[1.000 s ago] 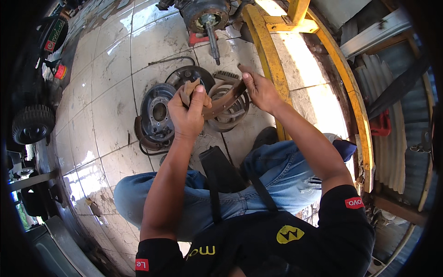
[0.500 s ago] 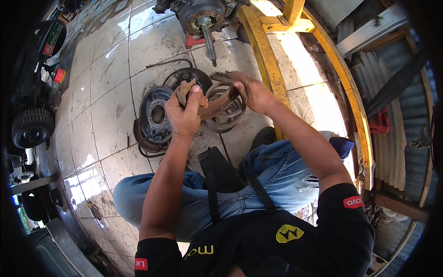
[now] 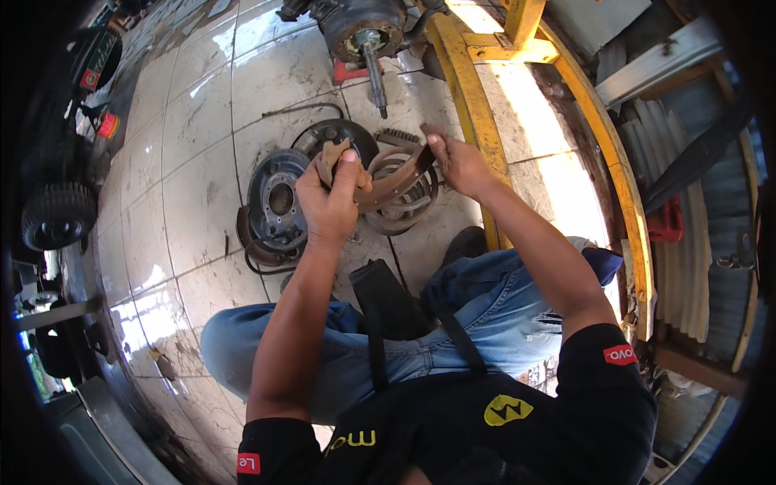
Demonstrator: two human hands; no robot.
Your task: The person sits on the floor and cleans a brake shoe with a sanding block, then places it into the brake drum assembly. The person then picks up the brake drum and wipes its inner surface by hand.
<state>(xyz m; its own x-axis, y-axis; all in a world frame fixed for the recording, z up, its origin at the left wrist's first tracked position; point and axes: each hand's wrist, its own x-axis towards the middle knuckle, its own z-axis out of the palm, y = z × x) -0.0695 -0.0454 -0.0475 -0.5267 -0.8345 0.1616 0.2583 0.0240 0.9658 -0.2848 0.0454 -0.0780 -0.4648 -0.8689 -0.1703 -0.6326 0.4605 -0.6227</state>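
A curved, brownish brake shoe (image 3: 388, 191), with a row of small holes along its face, is held up between my hands above the floor. My left hand (image 3: 330, 202) is closed round its left end, where a tan, jagged edge (image 3: 335, 152) sticks up past the thumb. At the other end my right hand (image 3: 465, 166) pinches with the thumb on top, beside a dark flat section. A brown flat edge shows above that thumb; whether it belongs to the shoe I cannot tell. Beneath lie round metal rings (image 3: 402, 217) and a toothed part (image 3: 396, 136).
Left of the rings, a dark brake backing plate (image 3: 260, 178) and a black round part (image 3: 356, 133) lie on the tiles (image 3: 198, 182). A hub with a shaft (image 3: 373, 77) stands ahead. A yellow metal frame (image 3: 465, 97) runs along the right. A wheel (image 3: 58, 217) is far left.
My right hand has slid a little right and down, showing more of the toothed part and the rings. The left hand keeps its grip; the whole view has shifted slightly.
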